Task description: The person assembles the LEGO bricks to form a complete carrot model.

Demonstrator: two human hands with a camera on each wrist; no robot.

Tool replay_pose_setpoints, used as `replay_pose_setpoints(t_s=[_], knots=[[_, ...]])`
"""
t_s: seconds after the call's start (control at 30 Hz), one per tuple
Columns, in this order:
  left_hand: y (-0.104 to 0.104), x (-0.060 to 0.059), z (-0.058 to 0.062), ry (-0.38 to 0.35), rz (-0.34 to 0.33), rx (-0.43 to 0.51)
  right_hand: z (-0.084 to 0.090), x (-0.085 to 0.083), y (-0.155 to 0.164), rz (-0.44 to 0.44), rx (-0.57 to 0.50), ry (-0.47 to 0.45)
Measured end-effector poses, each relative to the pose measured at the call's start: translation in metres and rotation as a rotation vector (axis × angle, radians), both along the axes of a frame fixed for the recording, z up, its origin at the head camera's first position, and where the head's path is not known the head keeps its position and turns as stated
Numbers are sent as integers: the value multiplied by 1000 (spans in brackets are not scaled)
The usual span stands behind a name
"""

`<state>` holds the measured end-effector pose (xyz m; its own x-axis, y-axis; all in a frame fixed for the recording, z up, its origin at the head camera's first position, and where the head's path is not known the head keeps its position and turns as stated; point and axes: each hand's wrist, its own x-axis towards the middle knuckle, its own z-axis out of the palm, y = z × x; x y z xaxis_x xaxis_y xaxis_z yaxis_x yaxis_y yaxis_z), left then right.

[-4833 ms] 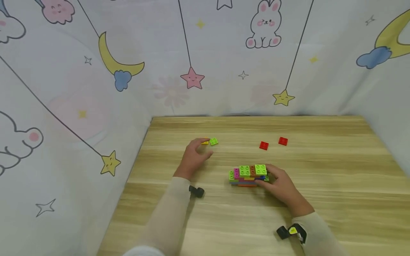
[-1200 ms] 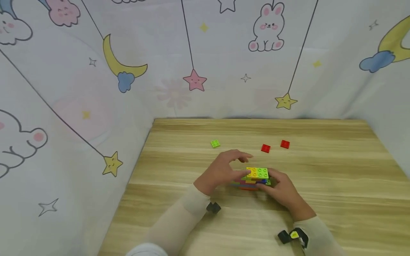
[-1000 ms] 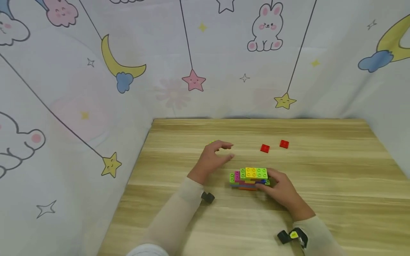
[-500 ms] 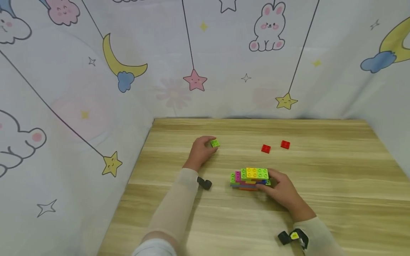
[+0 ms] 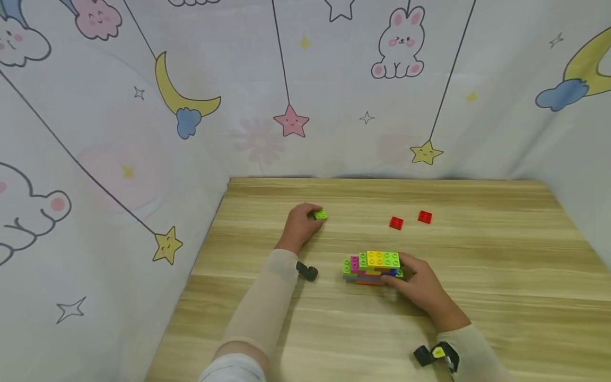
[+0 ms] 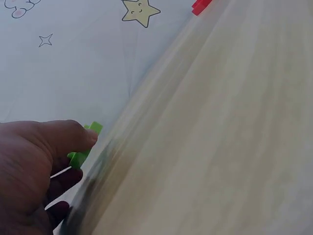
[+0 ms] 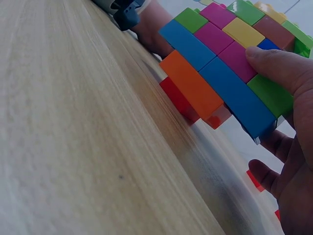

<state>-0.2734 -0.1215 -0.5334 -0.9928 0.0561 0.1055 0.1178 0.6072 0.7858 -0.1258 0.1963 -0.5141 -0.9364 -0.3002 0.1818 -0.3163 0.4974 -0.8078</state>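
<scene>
My left hand [image 5: 302, 225] pinches a small lime-green toy brick [image 5: 320, 214] near the back left of the table; the left wrist view shows the thumb on one side of the green brick [image 6: 85, 149]. My right hand [image 5: 420, 284] grips the right end of a built block of toy bricks [image 5: 369, 267]. Yellow and lime bricks form its top row. In the right wrist view the brick block [image 7: 225, 63] shows pink, yellow, brown, blue and green layers, an orange brick below, and a red one at the bottom. The thumb presses its side.
Two red bricks lie toward the back, one red brick [image 5: 396, 223] nearer and another red brick [image 5: 425, 217] to its right. The wood-grain table [image 5: 477, 254] meets a patterned cloth backdrop [image 5: 334, 143] at its back and sides.
A yellow brick from the back left now sits on top of the block. My left hand has gone back left and pinches the lime-green brick. The right hand keeps its hold.
</scene>
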Motion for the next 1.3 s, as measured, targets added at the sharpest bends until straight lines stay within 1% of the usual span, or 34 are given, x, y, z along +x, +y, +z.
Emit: replay_pose_setpoints(t_s=[0.13, 0.23, 0.3, 0.37, 0.43, 0.53, 0.63, 0.7, 0.77, 0.8, 0.9, 0.93, 1.03, 1.17, 1.23, 1.3], knots=[[1, 7, 4, 12, -26, 116, 2, 1, -1, -13, 0, -12], [6, 13, 12, 55, -63, 163, 4, 1, -2, -15, -4, -15], [10, 18, 19, 89, -100, 180, 4, 2, -3, -18, -4, -15], [16, 25, 29, 119, -144, 181, 4, 2, -2, -21, 1, -11], [22, 34, 42, 136, -197, 193, 4, 1, -1, -22, 8, -5], [31, 54, 66, 168, -290, 201, 3, 1, 1, -18, 10, 5], [37, 75, 87, 247, -414, 205, 4, 1, 0, -10, 4, 10], [40, 87, 95, 303, -498, 183, 5, 1, 0, -5, -2, 9], [42, 97, 98, 345, -570, 149, 5, 1, 0, -2, -6, 12], [42, 101, 98, 352, -594, 128, 4, 1, 0, -1, -7, 13], [42, 110, 96, 345, -644, 77, 4, 1, -1, -8, 1, 15], [41, 112, 94, 334, -654, 64, 4, 1, -1, -10, 4, 16], [41, 114, 91, 303, -678, 42, 19, 7, -7, -19, 24, 12], [42, 115, 92, 291, -691, 9, 22, 9, -9, -25, 34, 7], [42, 116, 94, 296, -690, -9, 11, 5, -5, -26, 30, 10], [44, 117, 95, 310, -686, -31, 4, 2, -2, -15, 11, 20]])
